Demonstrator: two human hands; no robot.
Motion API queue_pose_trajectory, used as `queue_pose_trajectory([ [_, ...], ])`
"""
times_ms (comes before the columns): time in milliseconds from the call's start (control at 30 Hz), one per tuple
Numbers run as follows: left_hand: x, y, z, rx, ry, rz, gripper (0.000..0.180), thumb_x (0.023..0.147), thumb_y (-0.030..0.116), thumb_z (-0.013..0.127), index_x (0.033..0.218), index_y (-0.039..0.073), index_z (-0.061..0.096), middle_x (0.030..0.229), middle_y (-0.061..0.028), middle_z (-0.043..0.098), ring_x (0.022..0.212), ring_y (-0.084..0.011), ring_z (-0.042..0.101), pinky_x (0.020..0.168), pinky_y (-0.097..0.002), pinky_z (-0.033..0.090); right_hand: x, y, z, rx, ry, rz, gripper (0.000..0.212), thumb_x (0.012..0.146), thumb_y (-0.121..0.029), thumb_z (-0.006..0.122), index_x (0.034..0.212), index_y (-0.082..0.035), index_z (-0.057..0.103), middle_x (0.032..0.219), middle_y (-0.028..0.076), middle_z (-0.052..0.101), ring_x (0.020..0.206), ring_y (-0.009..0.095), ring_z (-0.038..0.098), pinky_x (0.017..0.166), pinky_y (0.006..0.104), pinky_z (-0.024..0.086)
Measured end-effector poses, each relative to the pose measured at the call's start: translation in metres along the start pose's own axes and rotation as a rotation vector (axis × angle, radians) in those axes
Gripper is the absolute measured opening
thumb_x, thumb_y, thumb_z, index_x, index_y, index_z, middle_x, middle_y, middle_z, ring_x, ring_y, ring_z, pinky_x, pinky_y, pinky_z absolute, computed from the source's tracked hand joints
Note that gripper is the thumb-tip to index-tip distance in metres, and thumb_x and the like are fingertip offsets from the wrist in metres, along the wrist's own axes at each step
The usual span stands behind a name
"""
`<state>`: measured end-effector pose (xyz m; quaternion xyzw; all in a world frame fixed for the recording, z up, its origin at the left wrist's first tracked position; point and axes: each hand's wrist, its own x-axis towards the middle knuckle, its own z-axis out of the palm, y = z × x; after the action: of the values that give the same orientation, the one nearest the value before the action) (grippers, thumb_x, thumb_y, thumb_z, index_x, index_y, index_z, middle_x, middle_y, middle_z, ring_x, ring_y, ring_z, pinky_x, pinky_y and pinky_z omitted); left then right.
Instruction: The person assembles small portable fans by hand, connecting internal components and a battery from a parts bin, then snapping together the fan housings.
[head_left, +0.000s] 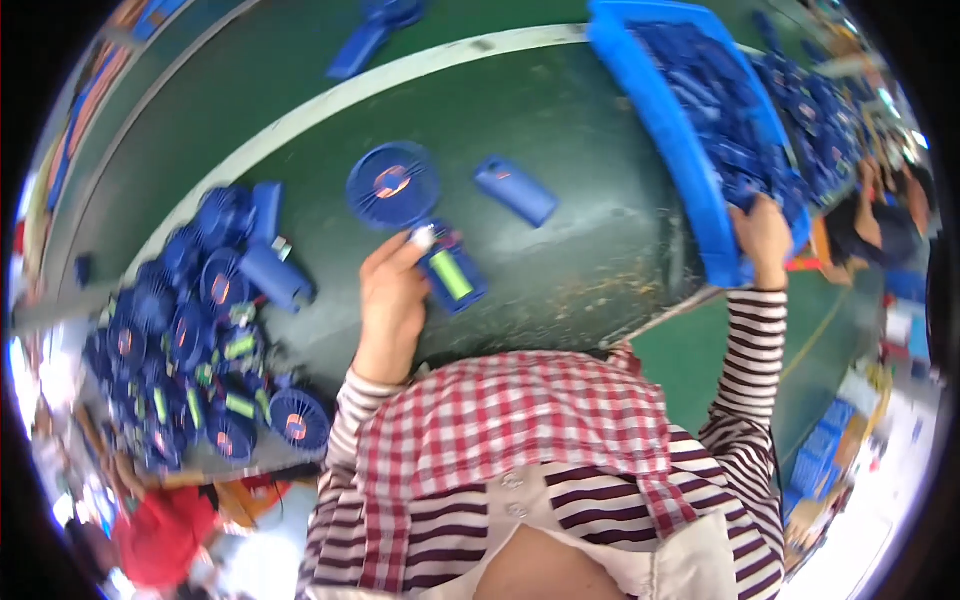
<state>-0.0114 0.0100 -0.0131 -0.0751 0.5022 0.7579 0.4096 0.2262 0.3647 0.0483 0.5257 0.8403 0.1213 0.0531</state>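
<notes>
My left hand [392,290] grips a blue handheld fan by the side of its handle. The fan's round grille [393,186] points away from me, and its opened handle shows a green battery [451,275]. A white piece lies by my fingertips at the handle's neck. Beside the fan, a loose blue handle cover [515,191] rests on the table. My right hand [765,240] reaches over the near end of a blue bin [668,130] filled with blue plastic parts [705,90]. Its fingers are bent down among the parts; what they hold is hidden.
A pile of blue fans [190,330], several with green batteries exposed, lies on the left. The green table [560,270] has a white strip [330,97] across it. Other blue parts lie at the far edge [360,45] and beyond the bin. People sit at far right and lower left.
</notes>
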Motion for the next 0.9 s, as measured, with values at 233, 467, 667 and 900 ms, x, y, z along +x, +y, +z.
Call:
queue_pose_trajectory([
  [233,0.002,-0.003,-0.001,-0.020,0.026,-0.084,0.025,0.083,0.011,0.057,0.102,-0.005,0.058,0.087,-0.0087,0.062,0.076,-0.0177,0.062,0.067,-0.0322,0.052,0.018,0.017,0.009,0.035,-0.099,-0.026,0.061,0.076,-0.036,0.064,0.125,-0.004,0.048,0.107,0.022,0.061,0.099,0.037,0.059,0.082,0.0436,0.047],
  [467,-0.002,-0.001,0.002,0.076,-0.020,-0.105,0.029,0.089,0.012,0.052,0.110,-0.009,0.053,0.101,-0.0156,0.063,0.089,-0.0229,0.064,0.078,-0.0359,0.052,-0.006,-0.007,-0.030,0.020,0.039,0.124,0.066,0.073,-0.040,0.063,0.127,-0.005,0.047,0.107,0.023,0.061,0.100,0.037,0.059,0.085,0.0434,0.046],
  [667,-0.002,-0.007,0.001,0.060,0.009,-0.087,0.030,0.088,0.014,0.056,0.109,-0.008,0.054,0.099,-0.0138,0.064,0.087,-0.0205,0.064,0.077,-0.0344,0.053,-0.071,-0.089,-0.056,0.917,0.105,-0.368,0.062,0.071,-0.014,0.071,0.128,-0.003,0.049,0.113,0.012,0.060,0.096,0.018,0.057,0.083,0.0314,0.045],
  [900,-0.006,-0.003,0.010,-0.011,-0.002,-0.064,0.022,0.086,0.012,0.058,0.100,-0.005,0.059,0.087,-0.0076,0.063,0.075,-0.0158,0.062,0.067,-0.0298,0.052,-0.123,-0.210,-0.046,1.029,-0.267,-0.773,0.063,0.064,-0.011,0.070,0.122,0.001,0.050,0.100,0.013,0.063,0.078,0.018,0.059,0.068,0.0288,0.046],
])
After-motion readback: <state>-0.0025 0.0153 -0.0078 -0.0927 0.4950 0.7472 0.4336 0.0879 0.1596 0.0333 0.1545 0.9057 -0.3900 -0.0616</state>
